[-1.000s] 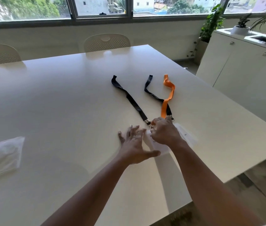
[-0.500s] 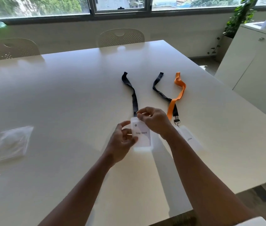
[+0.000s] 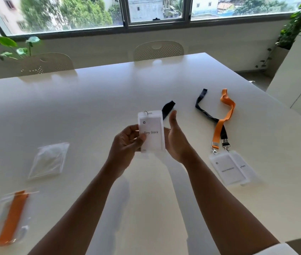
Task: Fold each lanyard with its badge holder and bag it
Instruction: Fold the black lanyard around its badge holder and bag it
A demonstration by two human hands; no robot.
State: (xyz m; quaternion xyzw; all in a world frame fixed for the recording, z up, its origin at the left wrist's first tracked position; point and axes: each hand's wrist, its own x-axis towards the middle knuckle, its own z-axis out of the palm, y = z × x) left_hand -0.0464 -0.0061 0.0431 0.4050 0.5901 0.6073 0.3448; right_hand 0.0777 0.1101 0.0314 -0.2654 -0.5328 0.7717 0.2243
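Sunlit windows run along the far wall, with two pale chairs (image 3: 158,50) tucked against the far edge of the white desk (image 3: 109,92) in front of you. You hold a clear badge holder (image 3: 151,131) above the middle of the desk, upright, its long axis running away from you, the printed name card facing you and its metal ring at the top. Your left hand (image 3: 125,144) grips its left edge, thumb pressed on the front face and fingers curled behind. Your right hand (image 3: 177,138) stands edge-on just beside the holder's right side, palm turned inward, thumb raised straight; whether its fingers grip the back of the holder you cannot tell from here. A loop of black lanyard (image 3: 168,107) sticks up behind the holder, between it and your right thumb. Both forearms reach in from the lower edge, converging toward the holder.

To your right, a second black lanyard (image 3: 204,111) and an orange lanyard (image 3: 223,122) lie crossed on the desk, their straps running away from you and their clips near you, each fixed to a clear holder; the two holders (image 3: 232,170) overlap. To your left lies an empty clear bag (image 3: 48,161), and nearer you, at the desk's left edge, a bag holding a folded orange lanyard (image 3: 12,218).
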